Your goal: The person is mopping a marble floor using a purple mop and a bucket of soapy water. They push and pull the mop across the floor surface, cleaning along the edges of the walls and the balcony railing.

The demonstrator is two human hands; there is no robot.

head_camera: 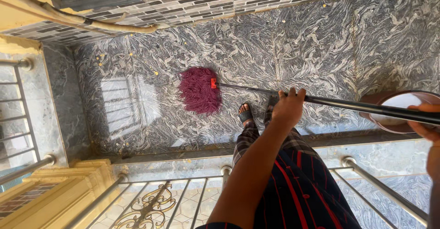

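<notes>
A mop with a maroon string head (199, 90) lies spread on the grey swirled marble floor (298, 46). Its dark metal handle (348, 104) runs from the head to the right edge of the view. My left hand (288, 107) is wrapped around the middle of the handle. At the right edge my right hand (428, 123) grips the handle's upper end, only partly in view. My sandalled foot (245, 114) stands just right of the mop head.
A brown bucket (389, 127) holding pale liquid stands at the right, under the handle. A metal railing (366, 178) runs along the bottom and another (20, 119) at the left. A yellow pillar (59, 188) stands at the corner. A tiled wall (192, 4) borders the top.
</notes>
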